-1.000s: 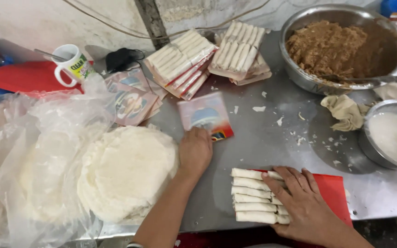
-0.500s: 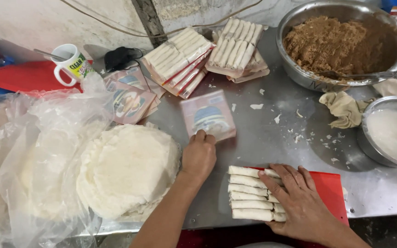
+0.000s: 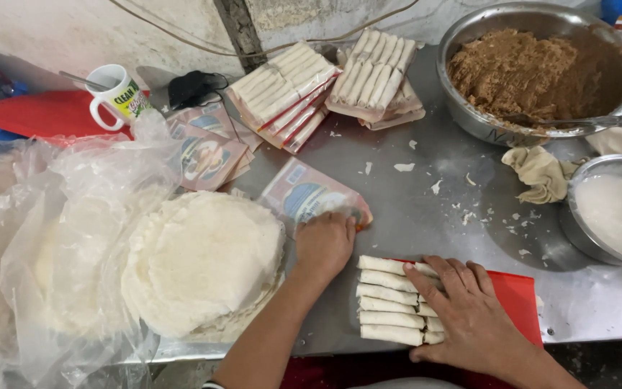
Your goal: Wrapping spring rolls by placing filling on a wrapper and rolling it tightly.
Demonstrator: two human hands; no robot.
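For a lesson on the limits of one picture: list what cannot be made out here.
- Head view: right ends of the rolls, covered by the right hand.
- Corner of the printed packet, under the left hand.
- White bowl, cut off by the right edge.
- Lower wrappers, hidden beneath the top sheet.

A steel table [image 3: 426, 209] bears rolls [image 3: 390, 299], wrappers [image 3: 199, 259], bowls [image 3: 541, 68].
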